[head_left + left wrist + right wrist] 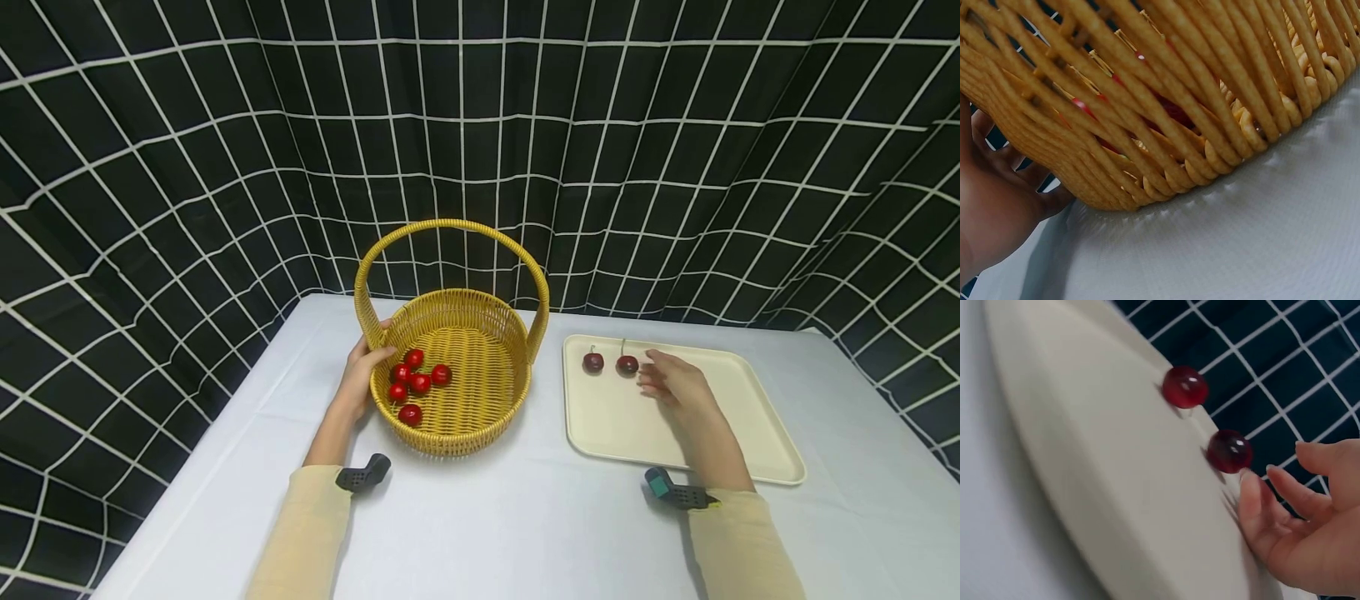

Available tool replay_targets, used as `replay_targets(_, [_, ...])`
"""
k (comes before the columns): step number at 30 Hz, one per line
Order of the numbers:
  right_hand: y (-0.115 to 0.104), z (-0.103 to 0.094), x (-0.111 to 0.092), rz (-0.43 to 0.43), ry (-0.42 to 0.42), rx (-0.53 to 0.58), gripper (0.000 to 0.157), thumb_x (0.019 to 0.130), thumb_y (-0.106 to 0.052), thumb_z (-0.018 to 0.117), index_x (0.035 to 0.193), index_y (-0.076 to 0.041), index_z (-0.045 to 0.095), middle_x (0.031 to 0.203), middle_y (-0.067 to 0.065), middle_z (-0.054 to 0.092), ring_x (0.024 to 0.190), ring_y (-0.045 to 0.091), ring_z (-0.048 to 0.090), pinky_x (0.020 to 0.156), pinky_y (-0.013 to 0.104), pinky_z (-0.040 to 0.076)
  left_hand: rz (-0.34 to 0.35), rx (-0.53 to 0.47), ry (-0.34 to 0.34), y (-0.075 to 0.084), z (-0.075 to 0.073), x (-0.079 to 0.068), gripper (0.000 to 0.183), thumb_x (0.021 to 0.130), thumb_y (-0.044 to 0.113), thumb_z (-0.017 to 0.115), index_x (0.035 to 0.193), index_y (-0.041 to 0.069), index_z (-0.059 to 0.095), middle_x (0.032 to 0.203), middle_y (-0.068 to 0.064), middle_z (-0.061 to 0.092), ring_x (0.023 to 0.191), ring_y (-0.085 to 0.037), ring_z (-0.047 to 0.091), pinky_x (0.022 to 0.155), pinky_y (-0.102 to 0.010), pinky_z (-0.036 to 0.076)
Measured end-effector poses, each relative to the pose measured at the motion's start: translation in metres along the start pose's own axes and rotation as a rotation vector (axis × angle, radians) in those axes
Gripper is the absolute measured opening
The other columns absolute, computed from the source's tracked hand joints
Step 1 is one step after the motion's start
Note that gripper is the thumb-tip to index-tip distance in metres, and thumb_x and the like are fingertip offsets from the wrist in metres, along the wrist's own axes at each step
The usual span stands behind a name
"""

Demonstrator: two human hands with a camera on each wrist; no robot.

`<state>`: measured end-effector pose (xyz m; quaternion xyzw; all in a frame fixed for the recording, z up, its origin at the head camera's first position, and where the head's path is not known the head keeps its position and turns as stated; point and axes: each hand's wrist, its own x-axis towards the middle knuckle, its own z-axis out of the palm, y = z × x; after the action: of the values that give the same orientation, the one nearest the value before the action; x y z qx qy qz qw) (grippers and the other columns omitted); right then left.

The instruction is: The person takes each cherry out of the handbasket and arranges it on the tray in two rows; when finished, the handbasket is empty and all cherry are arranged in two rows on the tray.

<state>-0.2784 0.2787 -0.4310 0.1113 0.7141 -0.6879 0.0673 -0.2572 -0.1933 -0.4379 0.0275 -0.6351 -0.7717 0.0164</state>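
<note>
A yellow wicker basket (512, 406) with a tall arched handle stands on the table. Several bright red cherries (420, 383) lie along its left side. My left hand (362, 371) grips the basket's left rim near the foot of the handle, thumb over the edge; in the left wrist view the fingers (1019, 165) go behind the weave. Two dark red cherries with stems, a left one (592, 362) and a right one (627, 365), sit at the far left of a cream tray (615, 421). Just right of the nearer cherry (1230, 451), my right hand (678, 385) hovers with loosely bent fingers, holding nothing.
A white cloth (517, 517) covers the table. Behind and at both sides hangs a black curtain (480, 142) with a white grid. The basket's handle (450, 223) rises high above its bowl. The tray has a low raised rim.
</note>
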Motion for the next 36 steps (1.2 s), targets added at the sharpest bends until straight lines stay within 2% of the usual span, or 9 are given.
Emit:
replay_targets(8, [-0.001,-0.008,0.002,0.045,0.049,-0.028,0.063,0.101,-0.032,0.044,0.148,0.004,0.023,0.103,0.003,0.053,0.076,0.003,0.062,0.076,0.018,0.052,-0.001,0.019,0.01,-0.003,-0.002,0.003,0.056,0.093,0.006,0.05,0.146,0.012,0.035,0.148,-0.009,0.033,0.133,-0.025,0.034,0.11,-0.039,0.027])
replay_targets(14, [-0.003,-0.01,0.0,0.067,0.055,0.028,0.062,0.1,-0.03,0.047,0.147,0.005,0.025,0.09,-0.003,0.059,0.073,0.004,0.063,0.073,0.019,0.053,-0.001,0.031,0.012,-0.003,-0.002,0.002,0.056,0.093,0.007,0.05,0.146,0.013,0.035,0.147,-0.009,0.033,0.133,-0.025,0.034,0.11,-0.04,0.028])
replay_targets(17, [-0.007,-0.014,-0.003,0.097,0.049,0.153,0.05,0.099,-0.03,0.049,0.14,-0.003,0.038,0.087,-0.004,0.06,0.074,0.006,0.063,0.074,0.019,0.053,0.003,0.034,0.008,-0.003,-0.002,0.001,0.055,0.093,0.008,0.05,0.146,0.012,0.036,0.147,-0.01,0.034,0.133,-0.026,0.034,0.11,-0.04,0.027])
replay_targets(20, [-0.012,-0.018,-0.008,0.121,0.029,0.362,0.029,0.097,-0.028,0.054,0.12,-0.011,0.053,0.088,-0.001,0.062,0.077,0.009,0.065,0.078,0.021,0.052,0.007,0.037,0.007,-0.003,-0.002,0.002,0.054,0.093,0.007,0.051,0.145,0.012,0.037,0.146,-0.01,0.034,0.132,-0.026,0.034,0.109,-0.041,0.027])
replay_targets(22, [-0.015,-0.021,-0.01,0.128,-0.001,0.522,0.018,0.095,-0.027,0.058,0.107,-0.013,0.058,0.089,0.002,0.064,0.081,0.013,0.066,0.083,0.025,0.051,0.009,0.037,0.006,-0.003,-0.002,0.002,0.054,0.093,0.007,0.05,0.145,0.011,0.037,0.146,-0.011,0.034,0.132,-0.026,0.034,0.109,-0.04,0.027])
replay_targets(26, [-0.022,-0.024,-0.014,0.081,-0.09,0.739,0.018,0.095,-0.023,0.058,0.104,-0.008,0.062,0.093,0.008,0.068,0.087,0.022,0.068,0.089,0.031,0.049,0.004,0.037,0.01,-0.003,-0.002,0.002,0.055,0.093,0.008,0.051,0.146,0.012,0.036,0.146,-0.01,0.034,0.132,-0.025,0.034,0.109,-0.04,0.028])
replay_targets(30, [-0.03,-0.022,-0.018,0.006,-0.171,0.803,0.021,0.096,-0.022,0.055,0.108,-0.006,0.06,0.098,0.011,0.068,0.089,0.025,0.068,0.091,0.033,0.048,0.005,0.043,0.015,-0.002,-0.001,0.002,0.055,0.093,0.008,0.05,0.145,0.014,0.037,0.146,-0.009,0.035,0.132,-0.025,0.035,0.109,-0.041,0.029])
replay_targets(36, [-0.04,-0.016,-0.025,-0.07,-0.218,0.826,0.027,0.094,-0.023,0.059,0.116,-0.006,0.058,0.106,0.011,0.067,0.095,0.026,0.066,0.092,0.035,0.047,0.007,0.052,0.012,-0.002,-0.002,0.001,0.054,0.093,0.007,0.05,0.145,0.012,0.037,0.146,-0.01,0.035,0.132,-0.025,0.034,0.109,-0.041,0.028])
